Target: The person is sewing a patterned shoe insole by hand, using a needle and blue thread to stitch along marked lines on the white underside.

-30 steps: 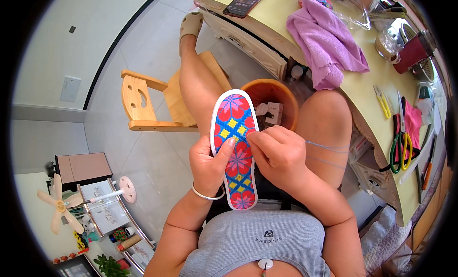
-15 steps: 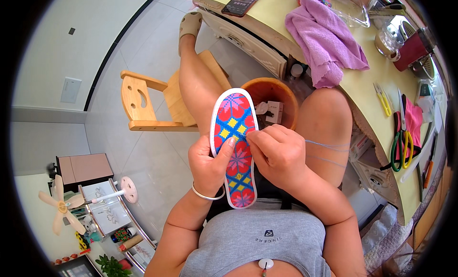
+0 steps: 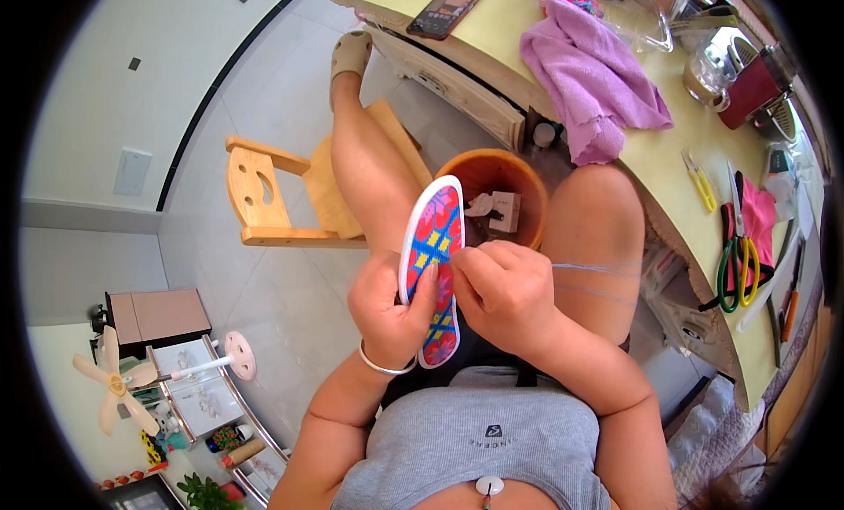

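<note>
An embroidered insole (image 3: 432,237) with a white rim and red, blue and yellow flower patterns stands tilted over my lap. My left hand (image 3: 391,303) is closed round its left edge, thumb pressed on the patterned face. At the insole's right edge my right hand (image 3: 505,286) is in a pinch, its fingertips touching or very close to the surface. What lies between those fingertips is too small to see; a needle cannot be made out. Light blue thread (image 3: 593,266) runs from behind my right hand across to the right, over my thigh.
A wooden bucket (image 3: 534,180) with a white box inside stands beyond my hands, beside a small wooden chair (image 3: 264,193). The yellow-topped table (image 3: 655,171) at the right carries a purple towel (image 3: 598,79), phone (image 3: 447,9), yellow snips (image 3: 701,181) and scissors (image 3: 737,255).
The insole has turned more edge-on, its face now looking narrower. My right hand has moved slightly left and down, staying at its edge. The thread has shifted a little.
</note>
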Action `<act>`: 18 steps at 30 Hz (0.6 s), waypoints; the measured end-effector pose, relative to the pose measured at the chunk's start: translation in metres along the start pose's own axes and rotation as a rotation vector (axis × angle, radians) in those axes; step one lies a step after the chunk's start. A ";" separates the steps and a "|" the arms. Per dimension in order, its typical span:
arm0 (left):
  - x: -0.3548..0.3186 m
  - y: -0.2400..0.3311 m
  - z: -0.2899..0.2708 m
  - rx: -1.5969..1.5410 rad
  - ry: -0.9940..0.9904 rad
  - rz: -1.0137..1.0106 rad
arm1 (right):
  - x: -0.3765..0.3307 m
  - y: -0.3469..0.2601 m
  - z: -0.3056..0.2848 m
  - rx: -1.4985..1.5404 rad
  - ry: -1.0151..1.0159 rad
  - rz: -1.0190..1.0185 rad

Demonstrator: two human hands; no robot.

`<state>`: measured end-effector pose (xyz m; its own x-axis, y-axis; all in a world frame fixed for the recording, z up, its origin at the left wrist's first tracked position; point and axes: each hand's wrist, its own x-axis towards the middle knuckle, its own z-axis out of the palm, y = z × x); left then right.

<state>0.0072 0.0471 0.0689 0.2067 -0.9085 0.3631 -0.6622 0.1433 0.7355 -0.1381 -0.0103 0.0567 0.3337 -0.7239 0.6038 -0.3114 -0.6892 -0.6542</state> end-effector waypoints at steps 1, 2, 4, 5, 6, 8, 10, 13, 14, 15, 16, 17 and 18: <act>-0.001 0.000 -0.001 0.092 0.014 0.073 | -0.002 -0.001 0.001 0.009 0.000 -0.002; 0.000 0.001 0.000 0.075 0.015 0.080 | -0.001 0.000 0.001 0.013 0.007 -0.011; 0.001 0.005 0.001 0.042 0.018 0.095 | 0.001 -0.001 -0.003 0.073 0.007 0.029; 0.001 0.005 0.002 0.045 0.042 0.122 | 0.001 -0.001 -0.003 0.119 0.017 0.050; 0.002 0.006 0.002 0.046 0.038 0.134 | 0.001 0.001 -0.002 0.165 0.028 0.071; 0.003 0.007 0.001 0.049 0.030 0.155 | 0.000 0.001 -0.002 0.233 0.028 0.143; 0.004 0.007 0.001 0.067 0.025 0.193 | 0.001 -0.002 -0.003 0.304 0.024 0.210; 0.003 0.010 0.005 0.049 0.018 0.245 | -0.002 -0.002 -0.001 0.318 0.045 0.252; 0.003 0.011 0.005 0.041 0.030 0.218 | -0.003 -0.003 -0.002 0.327 0.050 0.275; 0.004 0.011 0.005 0.033 0.042 0.192 | -0.004 -0.005 -0.002 0.372 0.062 0.331; 0.005 0.012 0.005 0.024 0.054 0.165 | -0.004 -0.007 -0.003 0.418 0.074 0.387; 0.005 0.012 0.004 0.009 0.070 0.156 | -0.004 -0.009 -0.003 0.470 0.082 0.440; 0.005 0.011 0.002 -0.007 0.085 0.147 | -0.004 -0.010 -0.005 0.459 0.052 0.452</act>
<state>-0.0008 0.0435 0.0774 0.1681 -0.8412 0.5139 -0.6849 0.2752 0.6746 -0.1412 -0.0006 0.0627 0.2120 -0.9481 0.2369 0.0049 -0.2414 -0.9704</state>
